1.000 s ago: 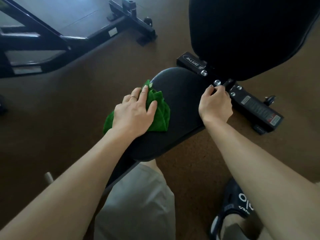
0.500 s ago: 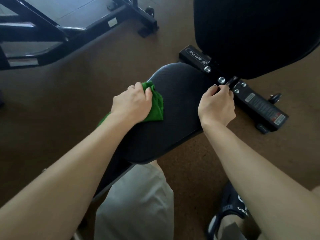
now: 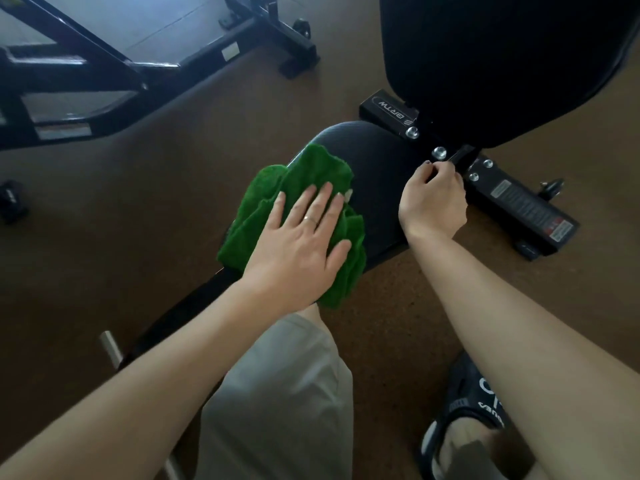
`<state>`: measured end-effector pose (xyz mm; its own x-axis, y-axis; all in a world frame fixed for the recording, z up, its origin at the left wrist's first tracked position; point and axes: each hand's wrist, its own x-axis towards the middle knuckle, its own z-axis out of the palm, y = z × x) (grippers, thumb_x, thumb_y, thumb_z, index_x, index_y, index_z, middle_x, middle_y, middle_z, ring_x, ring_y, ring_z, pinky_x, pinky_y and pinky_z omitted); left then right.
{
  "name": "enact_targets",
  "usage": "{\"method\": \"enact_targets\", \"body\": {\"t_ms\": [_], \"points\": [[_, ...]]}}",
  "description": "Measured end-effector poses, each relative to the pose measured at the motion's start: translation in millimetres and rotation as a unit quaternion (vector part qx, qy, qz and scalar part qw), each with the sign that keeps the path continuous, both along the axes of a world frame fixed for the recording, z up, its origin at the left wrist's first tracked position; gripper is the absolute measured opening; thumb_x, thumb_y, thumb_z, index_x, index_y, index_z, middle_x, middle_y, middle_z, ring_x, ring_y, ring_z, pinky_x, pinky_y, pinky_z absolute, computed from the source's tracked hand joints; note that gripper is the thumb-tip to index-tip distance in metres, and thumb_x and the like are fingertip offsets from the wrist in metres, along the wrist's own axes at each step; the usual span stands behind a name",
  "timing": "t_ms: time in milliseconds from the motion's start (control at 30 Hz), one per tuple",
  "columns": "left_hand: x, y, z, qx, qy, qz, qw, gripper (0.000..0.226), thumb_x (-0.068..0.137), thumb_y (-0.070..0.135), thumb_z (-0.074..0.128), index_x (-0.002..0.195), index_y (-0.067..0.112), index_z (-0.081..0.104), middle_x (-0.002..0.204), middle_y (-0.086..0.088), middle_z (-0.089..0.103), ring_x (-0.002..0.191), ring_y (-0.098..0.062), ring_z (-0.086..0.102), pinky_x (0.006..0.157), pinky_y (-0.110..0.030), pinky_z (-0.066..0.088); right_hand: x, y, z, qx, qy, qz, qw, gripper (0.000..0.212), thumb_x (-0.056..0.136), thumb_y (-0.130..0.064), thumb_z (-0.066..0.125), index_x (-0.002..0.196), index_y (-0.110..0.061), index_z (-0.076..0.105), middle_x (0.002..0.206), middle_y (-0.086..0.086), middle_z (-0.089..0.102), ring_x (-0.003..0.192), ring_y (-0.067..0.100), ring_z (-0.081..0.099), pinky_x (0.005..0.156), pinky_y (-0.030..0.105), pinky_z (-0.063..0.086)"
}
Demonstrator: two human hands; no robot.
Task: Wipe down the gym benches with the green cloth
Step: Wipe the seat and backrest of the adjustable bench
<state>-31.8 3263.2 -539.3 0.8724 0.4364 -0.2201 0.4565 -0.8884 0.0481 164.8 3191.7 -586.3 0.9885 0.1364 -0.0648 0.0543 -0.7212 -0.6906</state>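
Fingers (image 3: 323,199) of the left hand (image 3: 298,251) lie straight and slightly spread, flat on the green cloth (image 3: 277,199), pressing it down rather than gripping it; a ring shows on one finger. The cloth is bunched on the left edge of the seat pad (image 3: 377,188), part of it hanging off the pad's left and near edges. To do the stroke well, judged from this layout: keep the palm flat so the pressure spreads over the whole cloth, draw the overhanging folds back onto the pad, and work in overlapping passes toward the bare right and far portions, which appear not yet covered.

Fingers of the right hand (image 3: 433,202) are curled at the pad's far right corner, beside the bolts (image 3: 439,152) of the hinge bracket; they seem to grip a dark lever or the pad's edge, but the view is too dim to tell which. This hand probably steadies the bench during the wipe.

Outward from the fingers: the left wrist is nearly straight and the forearm runs down to the near left corner of the view; the right forearm runs down to the near right. The backrest pad (image 3: 502,64) rises at far right, still to be wiped. A second frame (image 3: 104,74) stands on the floor (image 3: 156,202) at far left.
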Motion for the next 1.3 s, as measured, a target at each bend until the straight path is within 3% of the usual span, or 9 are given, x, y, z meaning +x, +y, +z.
{"method": "enact_targets", "body": {"t_ms": [200, 333, 500, 633, 800, 933, 1100, 1300], "points": [[-11.0, -3.2, -0.8, 0.020, 0.019, -0.085, 0.996, 0.074, 0.105, 0.060, 0.005, 0.166, 0.020, -0.001, 0.174, -0.002, -0.005, 0.160, -0.021, -0.009, 0.130, -0.050, 0.001, -1.0, 1.1, -3.4, 0.014, 0.007, -0.009, 1.000, 0.040, 0.109, -0.034, 0.035, 0.139, -0.018, 0.056, 0.139, 0.001, 0.058, 0.123, 0.025, 0.057, 0.085, 0.033, 0.034], [54.0, 4.6, -12.3, 0.004, -0.004, -0.064, 0.998, 0.072, 0.105, 0.058, 0.008, 0.166, 0.019, 0.000, 0.174, -0.003, -0.004, 0.160, -0.021, -0.008, 0.130, -0.049, -0.001, 6.6, 1.2, -9.7, 0.093, 0.051, -0.035, 0.994, 0.041, 0.107, -0.028, 0.034, 0.138, -0.020, 0.061, 0.138, -0.002, 0.062, 0.124, 0.019, 0.056, 0.091, 0.028, 0.036], [110.4, 0.6, -16.1, 0.006, -0.009, -0.043, 0.999, 0.070, 0.107, 0.052, 0.013, 0.166, 0.016, 0.002, 0.174, -0.005, -0.002, 0.160, -0.022, -0.006, 0.129, -0.049, -0.003, 11.3, -1.2, -7.4, 0.078, 0.038, -0.004, 0.996, 0.040, 0.108, -0.030, 0.033, 0.132, -0.019, 0.063, 0.132, 0.001, 0.065, 0.120, 0.022, 0.059, 0.089, 0.031, 0.038], [50.9, -17.9, -9.5, 0.017, -0.010, -0.099, 0.995, 0.070, 0.108, 0.054, 0.017, 0.166, 0.016, 0.004, 0.174, -0.004, 0.000, 0.160, -0.021, -0.004, 0.130, -0.050, 0.001, 9.0, -2.6, -2.9, 0.067, 0.046, 0.012, 0.997, 0.038, 0.108, -0.031, 0.034, 0.131, -0.018, 0.062, 0.131, 0.001, 0.064, 0.118, 0.023, 0.059, 0.086, 0.032, 0.037], [-42.1, -12.2, -8.7, 0.094, -0.009, -0.175, 0.980, 0.073, 0.107, 0.045, 0.041, 0.166, 0.013, 0.012, 0.173, -0.005, 0.009, 0.160, -0.024, 0.009, 0.128, -0.052, 0.018, 3.7, -8.0, 0.2, 0.041, 0.009, 0.055, 0.998, 0.041, 0.109, -0.032, 0.035, 0.137, -0.013, 0.058, 0.135, 0.005, 0.061, 0.124, 0.024, 0.057, 0.089, 0.031, 0.035], [-88.7, 11.5, -10.1, 0.119, -0.012, -0.199, 0.973, 0.068, 0.109, 0.047, 0.039, 0.164, 0.011, 0.021, 0.172, -0.007, 0.018, 0.159, -0.024, 0.018, 0.125, -0.053, 0.028, 2.1, -7.4, 0.7, 0.028, 0.002, 0.058, 0.998, 0.042, 0.109, -0.033, 0.035, 0.141, -0.014, 0.054, 0.139, 0.005, 0.059, 0.126, 0.023, 0.056, 0.094, 0.033, 0.039], [-75.6, 17.4, -9.6, 0.106, -0.015, -0.196, 0.975, 0.071, 0.107, 0.055, 0.038, 0.163, 0.014, 0.026, 0.171, -0.005, 0.021, 0.158, -0.024, 0.019, 0.126, -0.053, 0.024, -0.8, 1.5, -1.5, 0.019, -0.025, 0.014, 0.999, 0.039, 0.107, -0.034, 0.037, 0.131, -0.014, 0.060, 0.129, 0.003, 0.064, 0.116, 0.024, 0.062, 0.090, 0.035, 0.045], [-21.8, -26.0, -21.7, 0.135, -0.026, -0.148, 0.979, 0.070, 0.108, 0.039, 0.039, 0.164, 0.006, 0.014, 0.171, -0.015, 0.016, 0.158, -0.033, 0.018, 0.126, -0.056, 0.020, -2.6, 2.5, 0.3, -0.011, -0.041, 0.023, 0.999, 0.040, 0.108, -0.035, 0.036, 0.136, -0.014, 0.057, 0.135, 0.006, 0.062, 0.121, 0.026, 0.059, 0.085, 0.032, 0.035]]}}
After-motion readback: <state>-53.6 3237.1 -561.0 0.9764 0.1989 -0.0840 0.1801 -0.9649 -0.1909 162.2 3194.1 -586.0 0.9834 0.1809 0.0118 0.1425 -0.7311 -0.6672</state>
